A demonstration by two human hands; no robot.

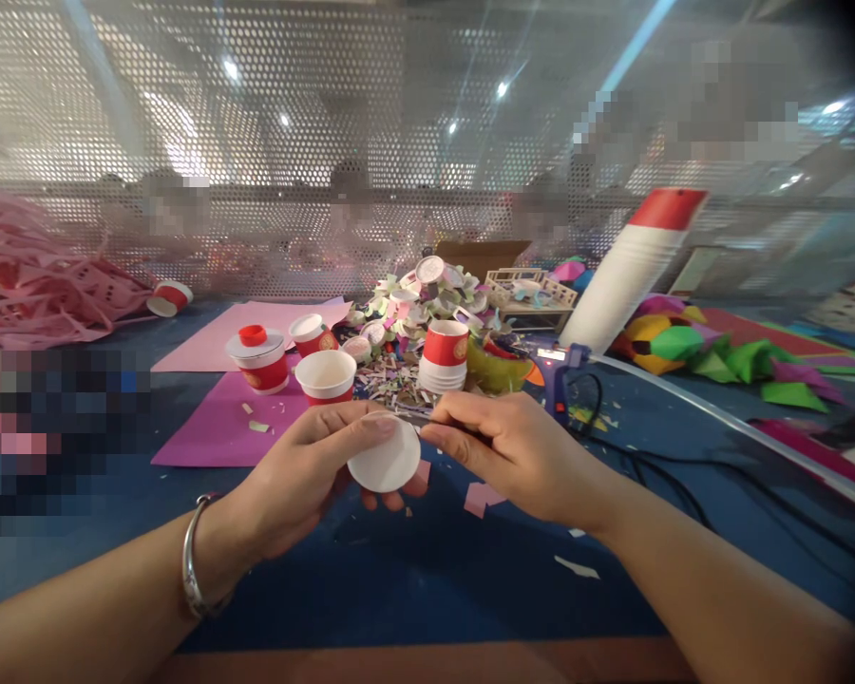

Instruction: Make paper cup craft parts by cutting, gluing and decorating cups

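Left hand (306,475) up over the blue table (427,589), fingers curled and clamped on a white cup (385,459), its round bottom facing the camera; thumb lies along the cup's top edge, fingertips peek out beneath it; a silver bangle (194,560) sits on that wrist. Right hand (513,446) is just beside the cup, fingers closed together on a thin tool (417,415) whose tip meets the cup's rim right at the left thumb; what the tool is, I cannot tell. Just beyond the left fingers stands an open red cup (326,376); further out and to the left, a capped cup (259,359) sits on purple paper (214,427). Beyond the right knuckles, a cup stack (445,356) stands upright; behind it, a scrap heap (413,304) of cut cup pieces. Past the right hand lies a blue glue gun (562,375), cord trailing off; behind that leans a tall cup column (631,271), tilted, red at its top. Pink paper bits (483,497) lie on the table below the right fingers; pink strips (35,275) are heaped far left.
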